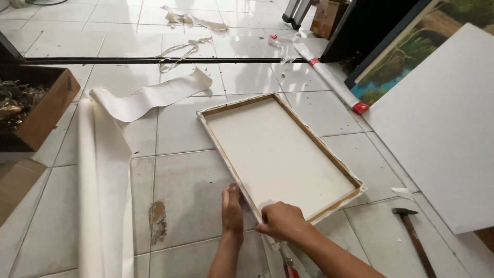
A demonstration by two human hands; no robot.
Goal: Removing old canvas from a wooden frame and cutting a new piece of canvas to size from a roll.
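Observation:
A canvas stretched on a wooden frame (278, 149) lies face down on the tiled floor, its back side up. My left hand (232, 208) lies flat on the floor against the frame's near left edge, fingers together and pointing away. My right hand (280, 220) is closed over the near corner of the frame, pressing the folded canvas there. Something with a red handle (289, 268) shows just under my right forearm, mostly hidden.
A hammer (411, 234) lies on the floor at the right. A roll of white canvas (103, 185) stretches along the left. A cardboard box (36, 105) sits at far left. A large white canvas (442, 123) and a painting (401, 67) lean at the right. Canvas scraps litter the far floor.

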